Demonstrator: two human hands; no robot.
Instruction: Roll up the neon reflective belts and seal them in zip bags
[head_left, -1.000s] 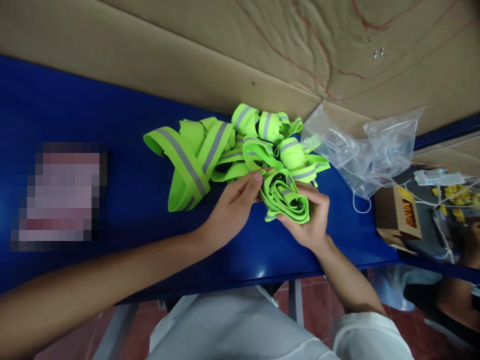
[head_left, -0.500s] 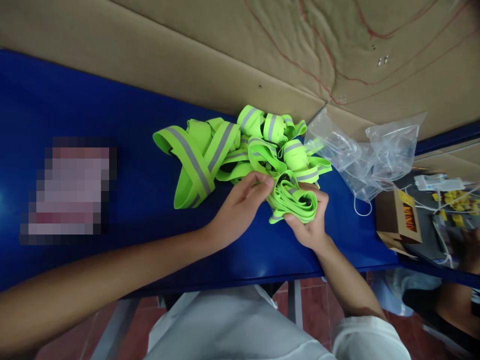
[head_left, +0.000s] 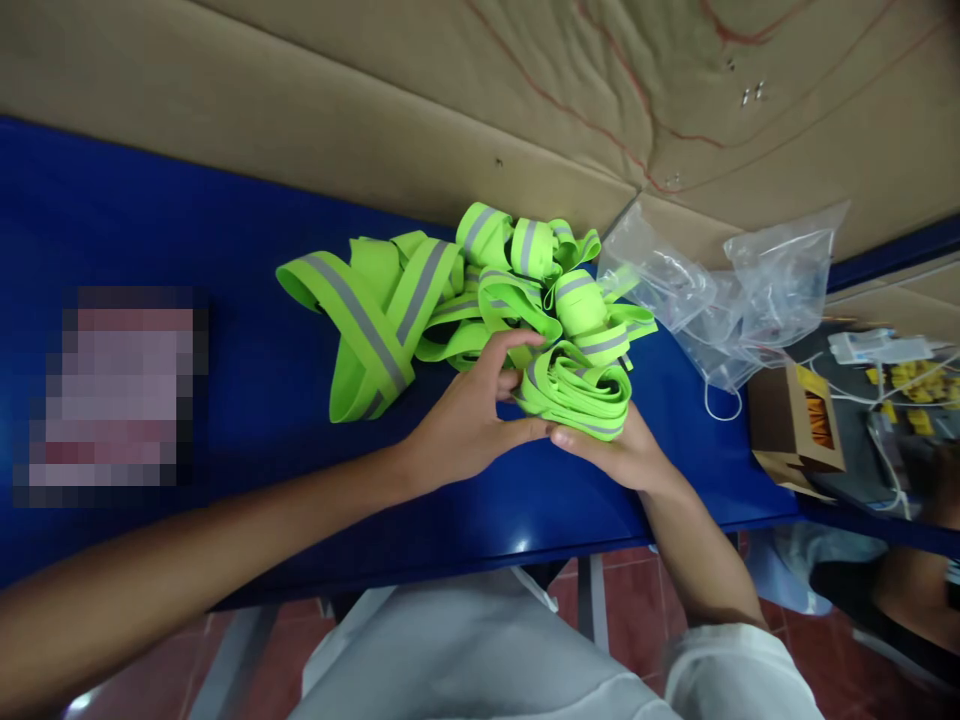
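Observation:
A coiled lime-yellow reflective strap (head_left: 577, 395) with a grey stripe is held just above the table, its layered edges facing me. My right hand (head_left: 622, 450) supports the coil from below and the right, thumb along its lower edge and the other fingers hidden. My left hand (head_left: 469, 415) closes around the coil's left end, thumb below and index finger stretched above, other fingers curled against its side. Behind both hands lies a pile of similar reflective straps (head_left: 517, 290), some rolled up. A loosely looped strap (head_left: 367, 320) crosses itself at the pile's left.
Clear plastic bags (head_left: 780, 290) lie right of the pile against a cardboard-covered wall (head_left: 420, 120). Further right stands an open cardboard box (head_left: 787, 430) near small yellow pieces (head_left: 907, 380) and white cables. A blurred-out rectangle (head_left: 112, 390) lies left on the blue table (head_left: 255, 400). Another person's arm (head_left: 915, 590) shows at far right.
My left hand has shifted from pinching at the coil's upper left to spreading thumb and index around its left end. The coil has turned flatter and looks more compact.

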